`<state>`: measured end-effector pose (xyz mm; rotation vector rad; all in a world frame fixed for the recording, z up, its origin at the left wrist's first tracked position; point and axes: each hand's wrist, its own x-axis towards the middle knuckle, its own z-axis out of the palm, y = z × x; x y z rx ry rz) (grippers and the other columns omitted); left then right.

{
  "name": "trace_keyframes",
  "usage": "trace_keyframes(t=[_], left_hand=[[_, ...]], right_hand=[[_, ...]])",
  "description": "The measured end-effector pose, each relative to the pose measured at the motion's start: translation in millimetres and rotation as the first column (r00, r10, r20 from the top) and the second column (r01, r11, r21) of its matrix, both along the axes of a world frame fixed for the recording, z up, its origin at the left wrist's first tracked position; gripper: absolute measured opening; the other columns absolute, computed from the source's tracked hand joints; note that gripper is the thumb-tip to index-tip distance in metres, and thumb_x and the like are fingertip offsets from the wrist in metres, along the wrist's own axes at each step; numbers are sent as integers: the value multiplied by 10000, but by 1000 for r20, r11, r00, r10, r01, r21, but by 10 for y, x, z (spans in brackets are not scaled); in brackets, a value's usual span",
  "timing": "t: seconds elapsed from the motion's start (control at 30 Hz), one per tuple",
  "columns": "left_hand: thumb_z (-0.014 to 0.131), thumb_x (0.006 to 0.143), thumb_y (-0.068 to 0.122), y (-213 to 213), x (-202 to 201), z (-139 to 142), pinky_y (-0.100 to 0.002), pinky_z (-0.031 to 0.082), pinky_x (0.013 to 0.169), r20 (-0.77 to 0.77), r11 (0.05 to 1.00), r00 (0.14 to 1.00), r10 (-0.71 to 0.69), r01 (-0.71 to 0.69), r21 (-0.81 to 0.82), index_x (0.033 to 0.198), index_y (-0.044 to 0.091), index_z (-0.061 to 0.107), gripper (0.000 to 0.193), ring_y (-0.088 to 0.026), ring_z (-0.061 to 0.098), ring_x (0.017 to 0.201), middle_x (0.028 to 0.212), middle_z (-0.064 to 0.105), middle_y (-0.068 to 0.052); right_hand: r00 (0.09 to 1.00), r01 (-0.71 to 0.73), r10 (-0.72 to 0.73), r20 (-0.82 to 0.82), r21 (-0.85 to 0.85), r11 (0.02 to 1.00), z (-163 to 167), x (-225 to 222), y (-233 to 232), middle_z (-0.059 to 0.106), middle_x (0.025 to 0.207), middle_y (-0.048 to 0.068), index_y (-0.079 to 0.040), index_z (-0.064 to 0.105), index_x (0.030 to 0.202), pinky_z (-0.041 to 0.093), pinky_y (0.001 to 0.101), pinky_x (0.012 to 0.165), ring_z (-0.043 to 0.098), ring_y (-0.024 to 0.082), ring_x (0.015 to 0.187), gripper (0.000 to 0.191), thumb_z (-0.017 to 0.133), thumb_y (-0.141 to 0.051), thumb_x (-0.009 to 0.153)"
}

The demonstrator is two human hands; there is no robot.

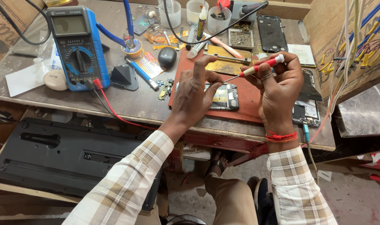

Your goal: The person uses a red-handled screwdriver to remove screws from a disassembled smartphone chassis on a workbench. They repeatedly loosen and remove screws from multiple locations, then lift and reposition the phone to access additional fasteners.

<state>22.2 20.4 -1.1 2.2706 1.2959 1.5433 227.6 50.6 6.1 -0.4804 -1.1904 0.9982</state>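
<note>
1. Three translucent plastic cups (pixel 196 10) stand at the far edge of the workbench (pixel 144 106), well beyond the hands; one holds small dark parts, and what the others hold cannot be made out.
2. Just past the right hand, a small square tray (pixel 240 38) is filled with tiny screws.
3. Beneath both hands lies the opened phone (pixel 223 96), back cover off, its circuit board and metal shields exposed; it rests flat on a red mat (pixel 246 104).
4. Its long axis runs left to right across the mat, parallel to the bench's near edge.
5. The left hand (pixel 194 96) presses down on the phone's left part, index finger raised and curled over it.
6. The right hand (pixel 277 87) pinches a red-and-white screwdriver (pixel 261 66) between thumb and fingers, closed firmly round the handle.
7. The screwdriver slants down from upper right, its thin tip meeting the phone near the left fingertips.
</note>
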Motion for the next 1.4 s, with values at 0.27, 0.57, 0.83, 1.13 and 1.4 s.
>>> trace_keyframes(t=[0.27, 0.57, 0.83, 1.13, 1.4], left_hand=[[762, 941, 87, 13, 5, -15, -385, 419, 927, 16, 1000, 1000, -1, 1, 13, 1407, 118, 396, 593, -192, 723, 927, 975, 786, 28], [762, 939, 89, 1, 5, -8, -382, 417, 934, 9, 1000, 1000, 1, -2, 21, 1402, 118, 410, 583, -195, 715, 935, 975, 782, 32], [757, 947, 85, 4, 8, -9, -379, 419, 930, 6, 1000, 1000, -4, 4, 19, 1396, 115, 412, 568, -178, 721, 939, 960, 777, 39], [757, 947, 85, 8, 4, -12, -381, 425, 940, 9, 1000, 1000, 3, -4, 29, 1391, 116, 413, 563, -180, 733, 937, 952, 786, 32], [770, 943, 93, 11, 13, -24, -372, 429, 936, 58, 999, 998, 2, -4, 32, 1400, 129, 408, 584, -196, 732, 952, 984, 796, 18]], right_hand=[[1000, 11, -11, -16, 0, 1000, 8, 3, -4, 694, 1094, 137, -10, 477, 1218, 705, 427, 891, 758, 240, 974, 276, 699, -101, 1081], [1000, 16, -16, -2, 5, 1000, -8, 8, -4, 692, 1096, 139, -11, 477, 1234, 704, 432, 900, 751, 232, 972, 287, 706, -97, 1083], [1000, 9, -11, 29, 51, 999, 6, 11, -32, 691, 1100, 147, -6, 469, 1252, 697, 417, 889, 760, 251, 954, 278, 691, -80, 1102], [997, 1, -6, 76, 62, 998, 4, 24, -43, 696, 1073, 142, -21, 465, 1222, 700, 410, 899, 762, 244, 954, 276, 710, -69, 1103], [1000, 21, -21, 1, -17, 1000, -13, 31, 1, 701, 1091, 122, -21, 489, 1214, 705, 420, 888, 755, 227, 989, 285, 721, -105, 1069]])
